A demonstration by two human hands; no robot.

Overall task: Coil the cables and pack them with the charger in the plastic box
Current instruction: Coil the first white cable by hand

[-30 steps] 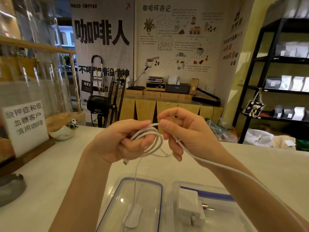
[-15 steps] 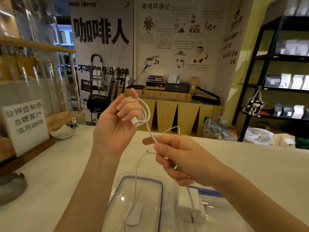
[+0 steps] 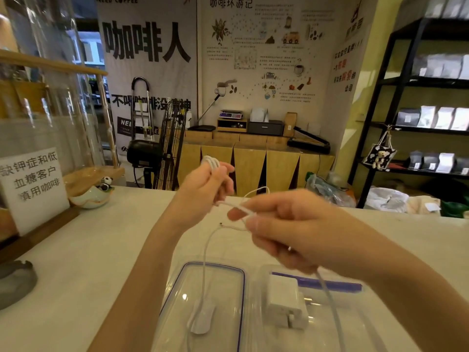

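Above the pale countertop (image 3: 76,250), the left hand (image 3: 205,186) is closed around several loops of a thin white cable (image 3: 212,162), which stick out above its fingers. The right hand (image 3: 291,232), nearer the camera, pinches a strand of that cable between thumb and forefinger. One run hangs down to a flat white plug end (image 3: 201,320) lying on the clear plastic lid with a blue rim (image 3: 215,301). Right of it, the white square charger (image 3: 285,306) sits in the clear plastic box (image 3: 330,326).
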